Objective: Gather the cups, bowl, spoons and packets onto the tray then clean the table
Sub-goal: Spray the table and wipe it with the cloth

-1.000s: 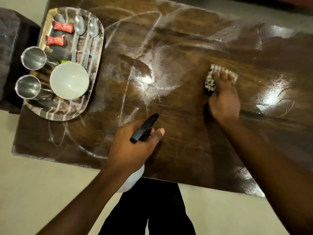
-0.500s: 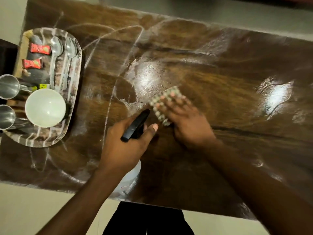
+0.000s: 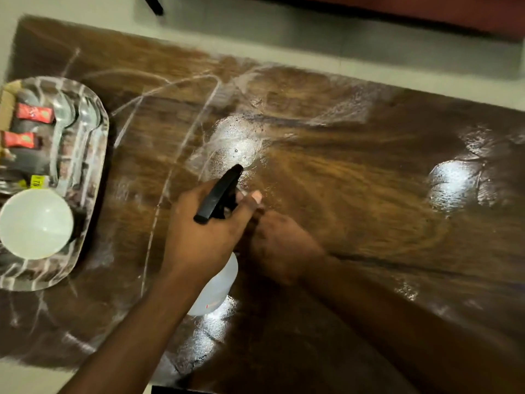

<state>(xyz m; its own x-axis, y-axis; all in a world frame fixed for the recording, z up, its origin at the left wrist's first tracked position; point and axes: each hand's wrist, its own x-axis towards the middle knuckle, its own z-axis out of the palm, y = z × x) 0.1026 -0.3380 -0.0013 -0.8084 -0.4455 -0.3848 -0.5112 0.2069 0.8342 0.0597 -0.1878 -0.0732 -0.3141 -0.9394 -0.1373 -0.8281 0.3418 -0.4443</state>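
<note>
Dark wood table (image 3: 369, 237) fills the view, glossy and wet, so this reads as the cleaning stage, not the gathering one. Nearest: both forearms come in over the near edge. Left hand (image 3: 210, 231) has its fingers curled round the neck of the spray bottle (image 3: 217, 282). Black trigger head points away from the body, thumb sticks out past it, white body hangs below the fist and clear of the table top. Probably held ready to re-wet whatever gets wiped next. Right hand (image 3: 281, 245) sits low on the table just beside and partly behind the left, back of the hand up. Its fingers are hidden by the left hand and bottle, so I cannot tell whether they are flat, curled or gripping anything. Just past the nozzle is a bright wet patch (image 3: 235, 143) with droplets; pale streaks (image 3: 159, 194) curve across the left half, so wiping looks unfinished. Tray (image 3: 95, 155) is parked at the far-left end, out of the wiping zone: white bowl (image 3: 35, 223) at its near end, two spoons (image 3: 61, 129) lengthwise, two red packets (image 3: 34, 113) beyond. Cups not visible, frame cuts the tray's left side. Past the far edge, pale floor (image 3: 284, 38).
</note>
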